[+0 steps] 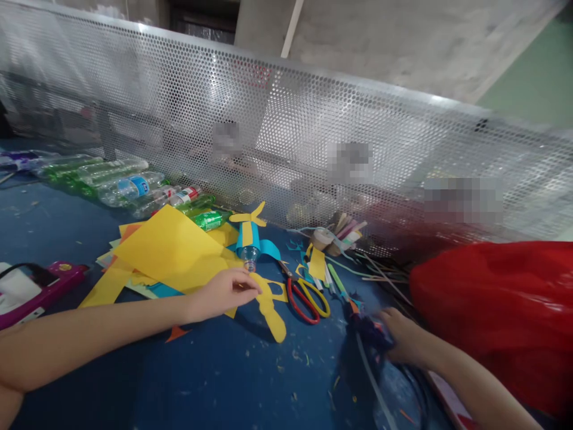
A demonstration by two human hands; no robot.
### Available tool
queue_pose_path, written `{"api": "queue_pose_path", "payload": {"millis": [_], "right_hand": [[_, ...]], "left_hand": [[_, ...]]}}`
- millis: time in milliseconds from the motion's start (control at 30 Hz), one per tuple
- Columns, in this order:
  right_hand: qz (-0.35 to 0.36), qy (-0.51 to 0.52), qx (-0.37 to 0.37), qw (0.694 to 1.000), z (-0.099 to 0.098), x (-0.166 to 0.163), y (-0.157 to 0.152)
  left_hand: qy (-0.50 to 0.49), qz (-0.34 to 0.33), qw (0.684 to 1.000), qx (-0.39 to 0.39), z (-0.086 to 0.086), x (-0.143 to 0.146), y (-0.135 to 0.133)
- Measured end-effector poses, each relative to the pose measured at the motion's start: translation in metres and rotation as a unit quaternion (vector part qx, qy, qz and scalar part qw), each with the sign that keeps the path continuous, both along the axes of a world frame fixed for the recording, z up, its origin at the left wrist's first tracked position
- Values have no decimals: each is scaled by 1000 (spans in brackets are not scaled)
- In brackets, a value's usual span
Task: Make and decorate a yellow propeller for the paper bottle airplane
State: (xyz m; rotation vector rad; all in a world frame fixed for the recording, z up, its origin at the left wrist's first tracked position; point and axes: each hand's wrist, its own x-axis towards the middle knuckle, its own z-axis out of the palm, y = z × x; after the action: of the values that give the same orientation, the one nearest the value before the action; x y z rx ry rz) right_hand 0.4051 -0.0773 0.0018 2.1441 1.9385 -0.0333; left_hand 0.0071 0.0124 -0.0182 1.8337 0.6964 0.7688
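My left hand lies on the blue table, fingers curled and pinched at the end of a yellow paper cut-out. Just beyond it stands a small bottle wrapped in blue and yellow paper like a plane. Red-and-yellow scissors lie to the right of that hand. My right hand reaches left into a dark, blurred bundle with a grey cord; its fingers are smeared by motion.
Yellow paper sheets lie at the left, with several plastic bottles along a perforated metal screen. Sticks and tape rolls sit by the screen. A red plastic bag fills the right. A purple case sits at far left.
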Motion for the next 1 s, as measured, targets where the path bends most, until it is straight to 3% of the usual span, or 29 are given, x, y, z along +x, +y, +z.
{"api": "queue_pose_path", "payload": {"millis": [67, 100, 167, 267, 367, 433, 500, 633, 800, 1000], "right_hand": [[-19, -39, 10, 999, 21, -27, 1], [-4, -26, 52, 998, 30, -46, 1], [69, 73, 145, 984, 40, -94, 1], [127, 170, 232, 949, 31, -164, 2], [222, 121, 310, 917, 6, -203, 5], [269, 78, 331, 901, -8, -209, 12], [268, 82, 336, 899, -15, -207, 21], [201, 238, 260, 914, -12, -197, 40], [184, 380, 157, 893, -10, -190, 60], [197, 378, 170, 888, -16, -196, 87]], "left_hand": [[-31, -8, 999, -44, 0, 2, 1], [-42, -11, 997, -64, 1, 3, 2], [-65, -6, 993, -102, 1, 5, 2], [-110, 22, 981, -157, 2, 6, 1], [-140, 46, 968, -204, -1, 5, -2], [-134, 57, 965, -218, -5, 2, -2], [-102, 77, 971, -202, -8, -1, -2], [-12, 124, 989, -75, -5, -9, 5], [64, 196, 978, 43, 0, -15, 33], [114, 102, 981, 122, 1, -10, 64]]}}
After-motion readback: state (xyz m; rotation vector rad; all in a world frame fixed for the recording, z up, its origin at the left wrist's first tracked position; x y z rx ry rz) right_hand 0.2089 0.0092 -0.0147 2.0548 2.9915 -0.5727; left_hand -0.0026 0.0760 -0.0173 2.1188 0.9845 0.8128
